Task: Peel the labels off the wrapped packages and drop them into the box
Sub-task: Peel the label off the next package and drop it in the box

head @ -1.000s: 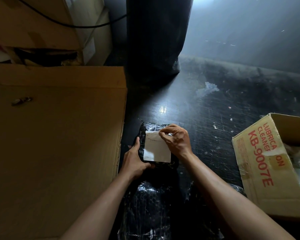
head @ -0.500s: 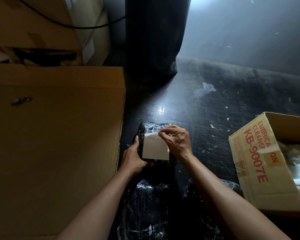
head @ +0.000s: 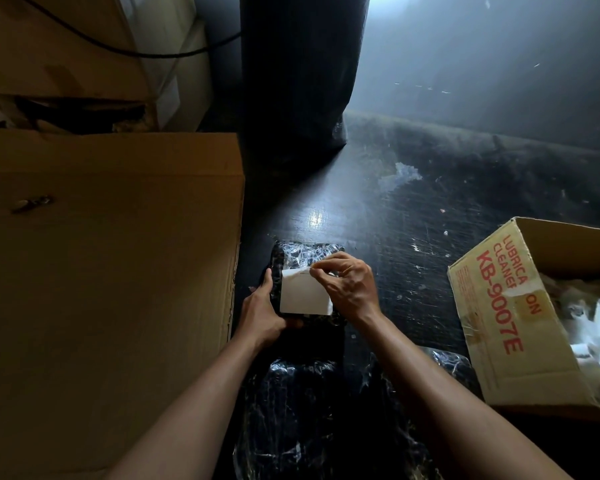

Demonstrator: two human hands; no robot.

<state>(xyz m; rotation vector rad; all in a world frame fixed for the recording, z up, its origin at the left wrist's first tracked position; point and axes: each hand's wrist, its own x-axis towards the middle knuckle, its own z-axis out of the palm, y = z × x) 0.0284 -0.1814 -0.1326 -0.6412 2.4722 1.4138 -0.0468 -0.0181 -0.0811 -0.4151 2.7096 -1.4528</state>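
right hand (head: 349, 289) is pinching the white label's (head: 303, 294) top edge; left hand (head: 262, 311) is gripping the wrapped package (head: 307, 252) at its side.

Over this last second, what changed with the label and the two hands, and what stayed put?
The right hand has started lifting the white label: its top edge, flat a second ago, now curls up off the wrapped package, pinched at the fingertips. The label has shortened slightly from the top. The left hand keeps gripping the package's left side. The package, the open box on the right and the big cardboard box stayed in place.
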